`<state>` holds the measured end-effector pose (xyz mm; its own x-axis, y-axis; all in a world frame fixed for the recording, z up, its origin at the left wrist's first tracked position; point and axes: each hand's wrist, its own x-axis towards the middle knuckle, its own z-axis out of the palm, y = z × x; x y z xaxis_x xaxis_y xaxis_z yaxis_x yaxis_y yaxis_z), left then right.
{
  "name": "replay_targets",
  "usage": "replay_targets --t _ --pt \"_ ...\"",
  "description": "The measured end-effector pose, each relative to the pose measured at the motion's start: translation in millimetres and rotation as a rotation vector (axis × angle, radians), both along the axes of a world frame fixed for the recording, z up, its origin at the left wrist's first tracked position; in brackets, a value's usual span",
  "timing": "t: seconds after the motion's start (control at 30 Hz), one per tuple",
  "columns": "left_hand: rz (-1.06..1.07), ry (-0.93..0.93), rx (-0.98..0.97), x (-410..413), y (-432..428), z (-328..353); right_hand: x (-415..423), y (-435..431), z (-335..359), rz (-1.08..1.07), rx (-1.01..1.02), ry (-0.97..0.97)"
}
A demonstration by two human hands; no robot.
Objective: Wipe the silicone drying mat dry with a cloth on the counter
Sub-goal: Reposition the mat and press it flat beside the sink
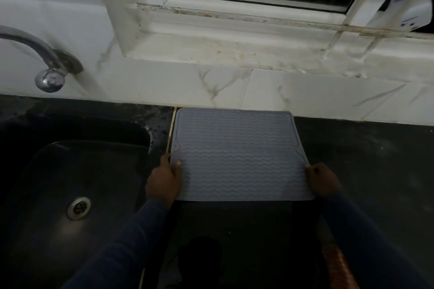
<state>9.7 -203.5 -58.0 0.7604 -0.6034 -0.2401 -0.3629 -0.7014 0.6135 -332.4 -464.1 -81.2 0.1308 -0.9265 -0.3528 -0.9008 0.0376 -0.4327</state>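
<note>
Sink (77, 195) at lower left. Left hand (164, 183) grips the mat's left edge, thumb on top. Silicone drying mat (239, 155) is centre frame, flat on the dark counter (364, 159), far edge against the wall tiles (211, 87). Right hand (324, 180) pinches the right edge near the corner. No cloth identifiable; the blurred orange patch (338, 263) at lower right could be one, can't tell. My read: mat is only being positioned, wiping not started, all of it is left.

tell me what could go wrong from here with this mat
1. Both the left hand and right hand grip the mat at its near corners, so neither is free to wipe.
2. The mat lies right beside the sink; a sideways tug could slide it in.
</note>
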Motion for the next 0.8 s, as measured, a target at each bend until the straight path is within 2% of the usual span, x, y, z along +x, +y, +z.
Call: replay_targets --t 0.6,0.73,0.8 --pt "-0.115 -0.063 0.088 0 17 -6 -3 33 23 -0.036 -0.043 0.07" --pt "-0.13 -0.072 0.134 3 20 -1 -4 33 27 -0.006 0.039 0.128" --pt "-0.092 -0.17 0.119 8 19 3 -6 27 33 0.03 0.077 0.183"
